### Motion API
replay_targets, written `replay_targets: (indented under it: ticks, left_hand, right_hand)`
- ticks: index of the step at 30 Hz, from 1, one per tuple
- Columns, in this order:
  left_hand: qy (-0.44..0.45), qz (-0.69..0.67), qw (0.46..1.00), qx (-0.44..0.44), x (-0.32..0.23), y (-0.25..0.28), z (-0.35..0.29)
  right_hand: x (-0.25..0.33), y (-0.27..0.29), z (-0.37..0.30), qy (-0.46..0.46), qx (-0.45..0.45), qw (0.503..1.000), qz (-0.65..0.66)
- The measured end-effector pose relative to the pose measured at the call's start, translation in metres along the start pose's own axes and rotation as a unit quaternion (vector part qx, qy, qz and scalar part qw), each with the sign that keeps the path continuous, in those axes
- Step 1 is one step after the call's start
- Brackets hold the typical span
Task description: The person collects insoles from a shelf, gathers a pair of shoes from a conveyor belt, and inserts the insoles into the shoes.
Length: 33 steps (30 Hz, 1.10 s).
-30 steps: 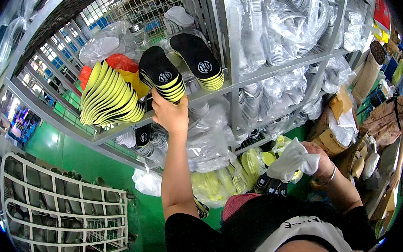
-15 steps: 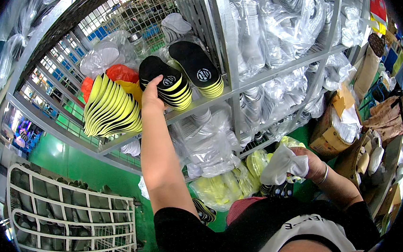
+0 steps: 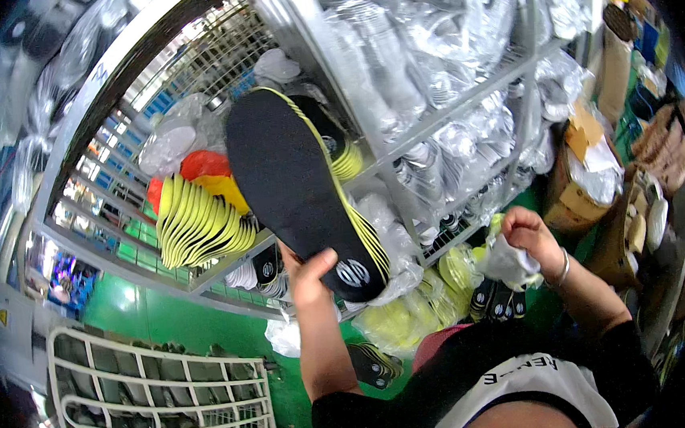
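Note:
My left hand grips the heel end of a stack of insoles, thumb on top. The top insole is black with a round pale print at the heel, and yellow-green edges show below it. The stack is held up at a slant in front of the rack. My right hand, with a bracelet at the wrist, pinches a crumpled white cloth low on the right. Behind the held stack, a second insole stack is partly hidden on the shelf. A fanned row of yellow-green insoles lies left of it.
A metal rack fills the far side, packed with bagged white insoles. Bagged yellow-green insoles lie on the floor below. A white wire cart stands at the lower left, and a cardboard box at the right.
My left hand has taken an insole stack off the shelf and drawn it toward me. My right hand, still with the white cloth, has risen slightly.

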<state>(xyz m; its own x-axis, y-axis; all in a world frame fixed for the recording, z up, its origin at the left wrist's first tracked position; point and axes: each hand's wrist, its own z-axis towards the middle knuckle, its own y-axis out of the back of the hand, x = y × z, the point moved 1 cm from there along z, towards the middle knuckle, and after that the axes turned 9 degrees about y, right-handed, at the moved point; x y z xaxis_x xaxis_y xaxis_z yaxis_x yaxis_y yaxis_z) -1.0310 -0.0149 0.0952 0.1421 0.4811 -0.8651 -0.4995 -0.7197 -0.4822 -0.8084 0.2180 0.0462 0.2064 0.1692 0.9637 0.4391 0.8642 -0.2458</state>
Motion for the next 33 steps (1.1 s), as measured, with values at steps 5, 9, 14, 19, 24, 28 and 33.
replay_targets:
  ticks: [5,9,14,19,24,28,33]
  left_hand:
    - [0.075,0.005,0.99,0.117,0.033,-0.028,-0.036]
    - [0.149,0.004,0.974,0.172,0.059,-0.07,-0.046]
    - [0.195,0.033,0.95,0.241,0.086,-0.092,-0.051]
    - [0.23,0.044,0.934,0.27,0.106,-0.113,-0.053]
    - [0.24,0.039,0.935,0.259,0.104,-0.124,-0.056]
    - [0.222,-0.11,0.949,0.196,0.064,-0.108,-0.061]
    - [0.078,-0.09,0.989,-0.087,-0.021,-0.067,-0.028]
  right_hand:
    - [0.049,-0.035,0.016,0.306,-0.002,0.935,-0.181]
    - [0.077,-0.034,0.009,0.371,-0.065,0.887,-0.268]
    - [0.077,-0.015,0.0,0.409,-0.123,0.858,-0.286]
    - [0.079,0.01,-0.016,0.362,-0.154,0.878,-0.271]
    - [0.081,0.022,-0.023,0.36,-0.159,0.88,-0.265]
    - [0.062,0.039,-0.025,0.277,-0.18,0.944,0.003]
    - [0.032,0.071,-0.038,0.061,-0.229,0.938,0.254]
